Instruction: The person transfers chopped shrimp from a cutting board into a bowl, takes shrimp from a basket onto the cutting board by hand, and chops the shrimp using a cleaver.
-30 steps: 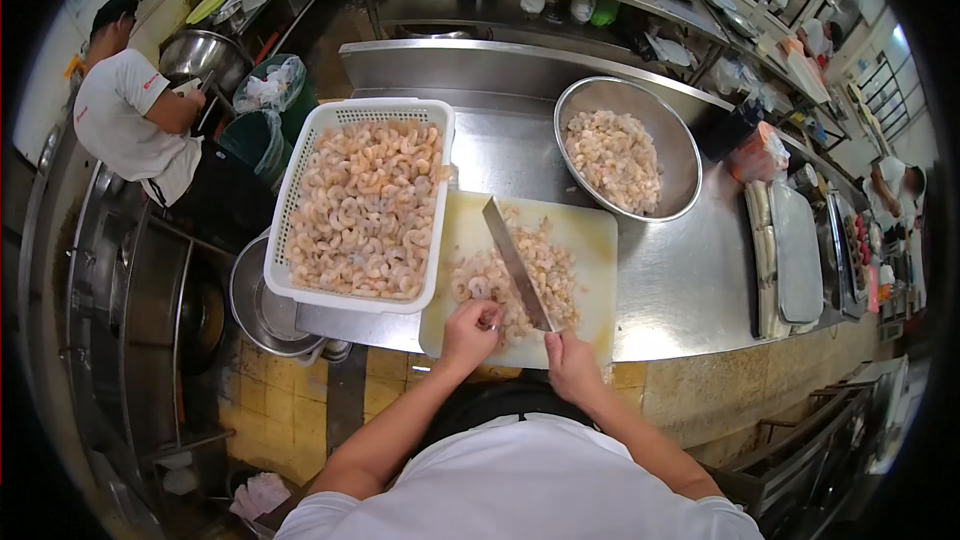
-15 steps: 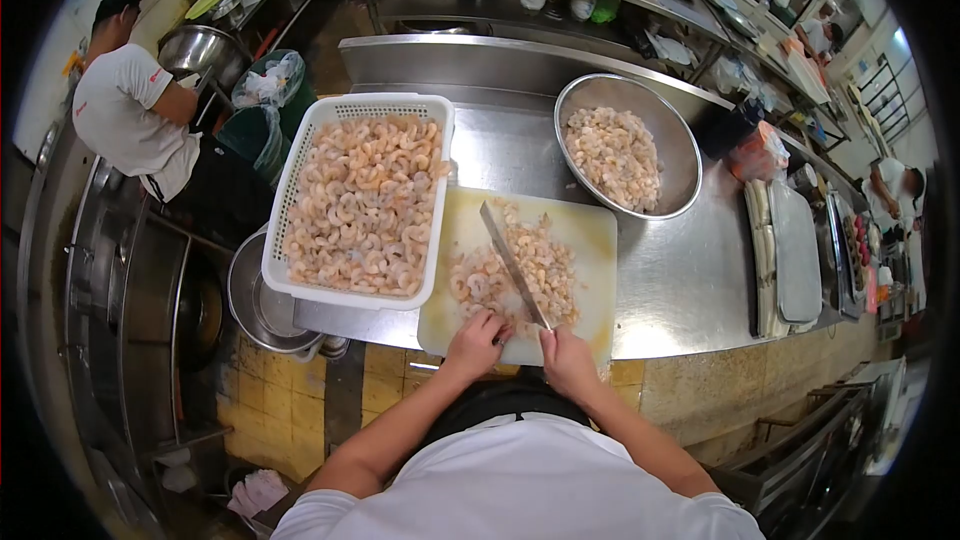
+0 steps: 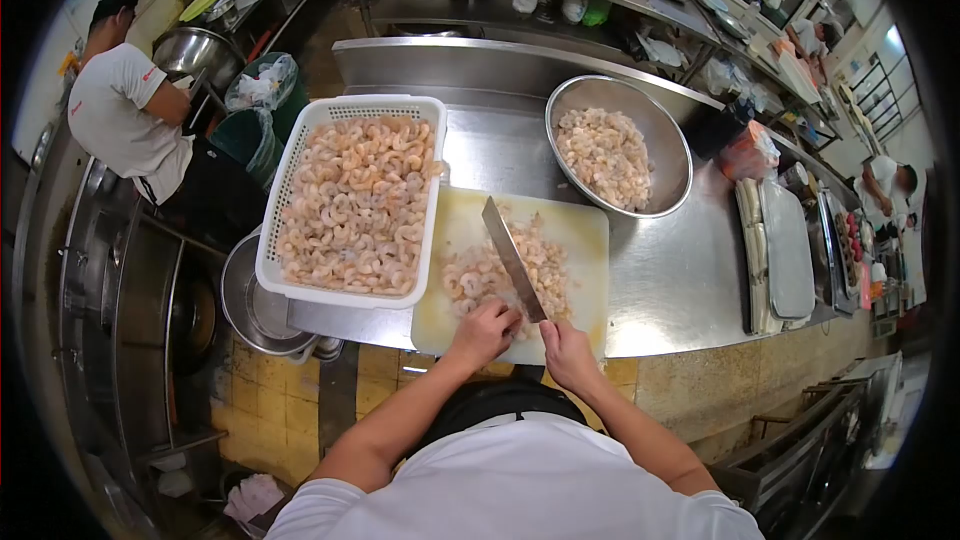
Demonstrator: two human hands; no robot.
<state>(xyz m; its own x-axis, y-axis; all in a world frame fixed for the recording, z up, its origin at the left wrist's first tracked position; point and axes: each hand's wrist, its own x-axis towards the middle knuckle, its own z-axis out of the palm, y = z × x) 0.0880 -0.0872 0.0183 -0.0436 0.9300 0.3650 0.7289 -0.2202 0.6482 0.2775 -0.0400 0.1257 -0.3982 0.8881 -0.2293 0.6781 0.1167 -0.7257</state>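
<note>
On the left of the desk (image 3: 640, 310) you had the white crate (image 3: 283, 185), heaped with whole shrimp (image 3: 350, 210), so much of the cutting seemed left to do. Just right of it lay the chopping board (image 3: 590, 275). Your left hand (image 3: 487, 330) was over its near part, fingers bent down at the near side of the shrimp; I could not tell whether they pinched one. The loose pile (image 3: 548, 265) of shrimp spread over the board, with larger curled ones to the left and smaller bits to the right, which suggested a batch only partly cut. Your knife (image 3: 512, 258) slanted across the pile, its far end toward the left, and your right hand (image 3: 570, 352) was closed around its handle near the board's near edge. Beyond the board, farther right, the steel bowl (image 3: 672, 145) held a heap of shrimp pieces (image 3: 606, 155), probably cut already, though they were too small to be sure.

Compared with half a second earlier, your left fingers had come closer to the blade and slightly farther from you, while the knife showed more of its flat side; the crate and bowl looked just as full
</note>
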